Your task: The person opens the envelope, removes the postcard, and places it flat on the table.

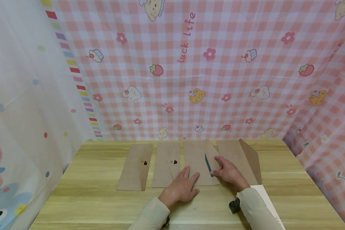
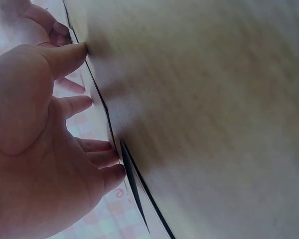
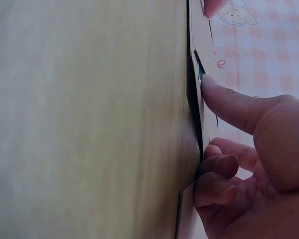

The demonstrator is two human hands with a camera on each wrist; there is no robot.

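Note:
Several brown paper envelopes lie in a row on the table. My left hand (image 1: 181,187) rests with spread fingers over the near edges of the second envelope (image 1: 164,166) and the third envelope (image 1: 194,166). A narrow dark teal strip (image 1: 208,166) shows at the opening beside the third envelope's flap. My right hand (image 1: 229,171) is over that flap, its thumb (image 3: 224,99) touching the strip's near end and its index fingertip at the flap's edge. Its other fingers curl loosely, low over the table in the right wrist view.
The leftmost envelope (image 1: 132,167) has a small black print. At the right, another envelope (image 1: 233,159) has its flap folded out. White paper (image 1: 265,198) lies partly under my right forearm. A checked cloth (image 1: 172,80) hangs behind the wooden table (image 1: 83,198).

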